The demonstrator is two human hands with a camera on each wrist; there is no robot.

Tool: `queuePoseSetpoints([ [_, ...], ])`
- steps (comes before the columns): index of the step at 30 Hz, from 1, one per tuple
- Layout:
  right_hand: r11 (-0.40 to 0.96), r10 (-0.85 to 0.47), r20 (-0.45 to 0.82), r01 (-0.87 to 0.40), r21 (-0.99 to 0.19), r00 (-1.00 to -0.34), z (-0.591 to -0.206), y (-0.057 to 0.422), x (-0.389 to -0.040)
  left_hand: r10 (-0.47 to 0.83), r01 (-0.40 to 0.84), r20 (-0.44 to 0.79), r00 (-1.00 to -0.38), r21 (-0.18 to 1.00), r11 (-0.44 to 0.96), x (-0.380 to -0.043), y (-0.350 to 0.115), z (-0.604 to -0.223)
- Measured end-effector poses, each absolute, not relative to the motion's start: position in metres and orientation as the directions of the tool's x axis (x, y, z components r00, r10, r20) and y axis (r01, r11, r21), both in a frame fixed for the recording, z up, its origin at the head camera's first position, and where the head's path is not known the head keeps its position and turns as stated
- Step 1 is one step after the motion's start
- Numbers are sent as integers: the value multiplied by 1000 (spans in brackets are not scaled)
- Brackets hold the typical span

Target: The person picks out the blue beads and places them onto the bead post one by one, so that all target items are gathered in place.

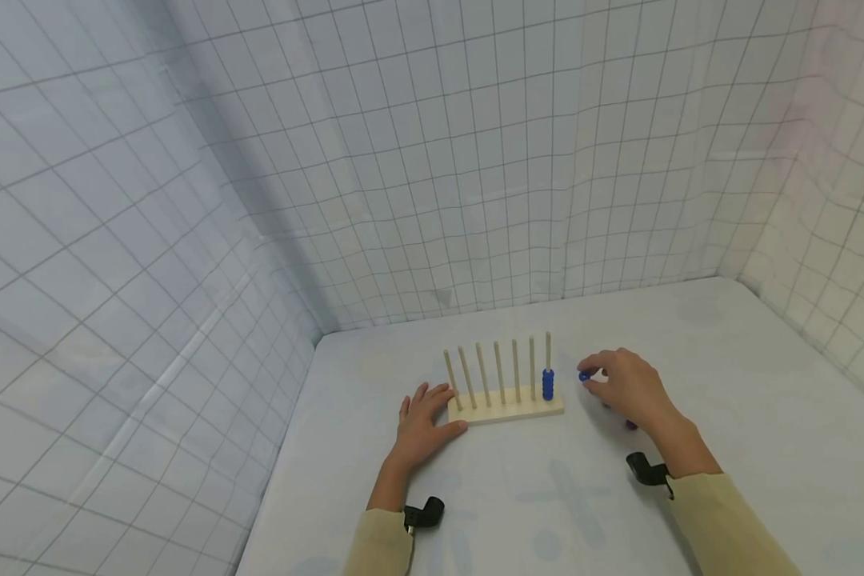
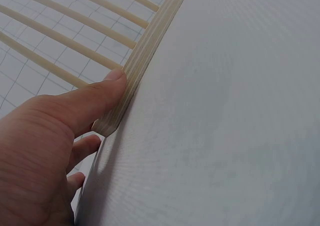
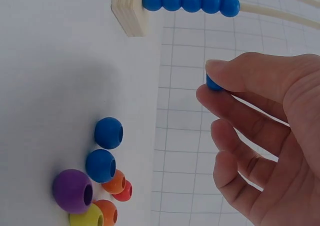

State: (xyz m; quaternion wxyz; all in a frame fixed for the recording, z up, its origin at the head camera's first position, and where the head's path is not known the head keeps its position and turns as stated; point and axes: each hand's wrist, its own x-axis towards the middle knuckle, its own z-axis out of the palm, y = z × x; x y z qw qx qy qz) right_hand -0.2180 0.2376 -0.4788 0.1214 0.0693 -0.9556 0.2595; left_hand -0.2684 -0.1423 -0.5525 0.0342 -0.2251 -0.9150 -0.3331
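A pale wooden bead stand with a row of several upright pegs sits on the table. Blue beads are stacked on its rightmost peg. My left hand grips the stand's left end, the thumb against the front edge and the other fingers around the far side, partly hidden. Right of the stand, my right hand is raised and pinches one blue bead between thumb and forefinger. That bead is mostly covered by the fingertips. The other fingers of this hand are loosely bent.
Loose beads lie on the white table below the right hand: blue, purple, yellow, orange and red. In the head view the right hand mostly hides them. Grid-patterned white curtains surround the table.
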Motion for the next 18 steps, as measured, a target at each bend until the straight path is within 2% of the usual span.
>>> queuePoseSetpoints([
  [18,853,-62,307,-210,-479,-950,-461,235,-218,388,435,216,-896,603,669,-268,-142,-552],
])
